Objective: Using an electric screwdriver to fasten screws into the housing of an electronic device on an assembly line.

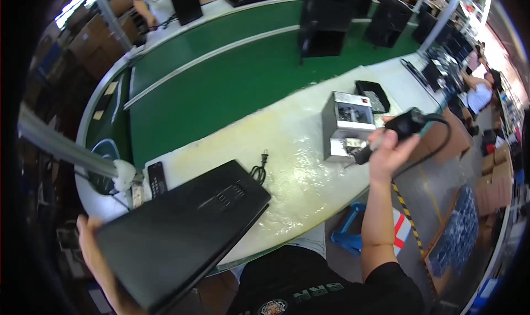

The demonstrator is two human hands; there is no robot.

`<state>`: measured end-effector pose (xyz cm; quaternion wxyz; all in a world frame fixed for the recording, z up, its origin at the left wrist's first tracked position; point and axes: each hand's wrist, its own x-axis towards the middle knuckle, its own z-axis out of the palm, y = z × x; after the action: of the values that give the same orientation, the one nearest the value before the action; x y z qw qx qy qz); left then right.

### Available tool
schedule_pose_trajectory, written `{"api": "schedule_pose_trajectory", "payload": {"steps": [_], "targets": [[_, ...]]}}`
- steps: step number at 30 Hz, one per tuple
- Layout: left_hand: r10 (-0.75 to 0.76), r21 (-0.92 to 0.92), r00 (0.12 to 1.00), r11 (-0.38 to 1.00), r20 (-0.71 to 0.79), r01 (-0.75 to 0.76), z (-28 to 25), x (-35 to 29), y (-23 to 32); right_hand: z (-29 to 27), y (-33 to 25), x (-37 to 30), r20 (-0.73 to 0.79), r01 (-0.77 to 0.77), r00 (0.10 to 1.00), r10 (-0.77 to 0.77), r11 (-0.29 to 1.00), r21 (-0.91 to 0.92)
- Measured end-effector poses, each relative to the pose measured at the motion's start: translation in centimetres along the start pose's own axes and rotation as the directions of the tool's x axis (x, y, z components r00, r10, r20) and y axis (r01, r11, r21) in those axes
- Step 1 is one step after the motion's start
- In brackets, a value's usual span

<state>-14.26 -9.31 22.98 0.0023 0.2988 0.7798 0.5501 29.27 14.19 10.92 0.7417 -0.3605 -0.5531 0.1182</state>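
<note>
A large black tapered cabinet (pixel 182 232), like a speaker box, lies tilted across the near left of the white worktop. My left hand (pixel 88 231) is closed on its left edge, fingers partly hidden behind it. A power cord with a two-pin plug (pixel 264 159) sticks out beyond the cabinet's far side. On the right, my right hand (pixel 385 155) is wrapped around a black corded electric screwdriver (pixel 404 125). Its tip end is beside the front of a grey metal screw feeder (pixel 349 116). Behind the feeder stands a black tray (pixel 364 87) of small screws.
A black remote control (pixel 157 178) lies by a metal post (pixel 72 144) at left. Beyond the worktop runs a green conveyor (pixel 221 99) carrying black cabinets (pixel 326 22). A co-worker (pixel 152 0) stands across it, another (pixel 479 94) at far right. A blue stool (pixel 346 229) is below.
</note>
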Motion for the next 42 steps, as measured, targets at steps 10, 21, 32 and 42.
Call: {"api": "schedule_pose_trajectory", "payload": {"steps": [10,21,32,42], "targets": [[0.422,-0.275,0.216,0.826,0.88,-0.492,12.5,-0.2,13.4,4.4,-17.4,11.1,-0.084,0.12,0.993,-0.088,0.795,0.595],[0.355,-0.237,0.077,0.755,0.932,-0.611,16.7,-2.2,15.4,15.2,-25.9,11.9,0.221,0.213,0.939,-0.265,0.949,0.233],[0.328,-0.217,0.068,0.752,0.942,-0.622,17.1,-2.3,15.6,16.2,-25.2,11.3,0.268,0.175,0.933,-0.242,0.952,0.25],[0.496,-0.341,0.085,0.701,0.864,-0.627,18.5,-3.1,14.9,16.2,-20.6,12.5,0.356,0.153,0.849,-0.389,0.828,0.54]]}}
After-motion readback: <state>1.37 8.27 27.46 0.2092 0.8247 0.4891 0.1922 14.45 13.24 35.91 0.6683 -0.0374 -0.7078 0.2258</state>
